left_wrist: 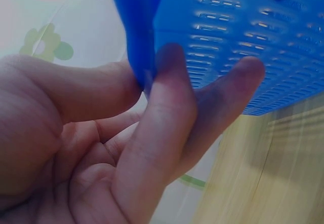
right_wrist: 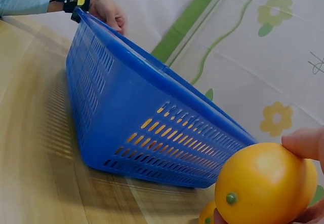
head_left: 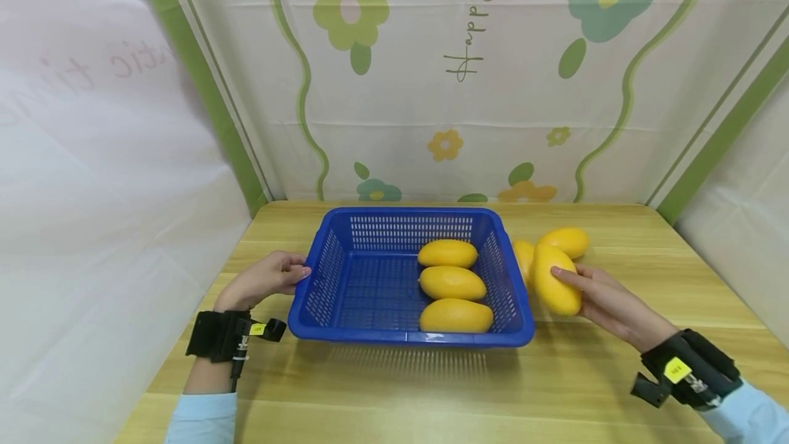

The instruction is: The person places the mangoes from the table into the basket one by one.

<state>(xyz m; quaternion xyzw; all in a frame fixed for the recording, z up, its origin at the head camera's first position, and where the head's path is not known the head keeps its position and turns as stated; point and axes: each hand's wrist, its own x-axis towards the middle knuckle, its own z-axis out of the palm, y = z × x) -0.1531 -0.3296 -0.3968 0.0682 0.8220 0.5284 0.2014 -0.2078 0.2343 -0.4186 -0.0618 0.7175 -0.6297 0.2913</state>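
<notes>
A blue plastic basket (head_left: 407, 338) with slotted walls stands mid-table, and three yellow mangoes (head_left: 453, 283) lie in a column along its right side. My left hand (head_left: 271, 278) pinches the basket's left rim between thumb and fingers; the left wrist view shows the thumb and a finger on either side of the rim (left_wrist: 139, 46). To the right of the basket, my right hand (head_left: 607, 300) grips a mango (head_left: 555, 283), thumb on top. In the right wrist view that mango (right_wrist: 263, 183) shows its green stem end, near the basket wall.
Two more mangoes, one at the back (head_left: 570, 242) and one partly hidden (head_left: 522, 259), lie on the wooden table (head_left: 382, 403) right of the basket. Behind the table hangs a white cloth (head_left: 401, 101) printed with flowers, with further cloth at both sides.
</notes>
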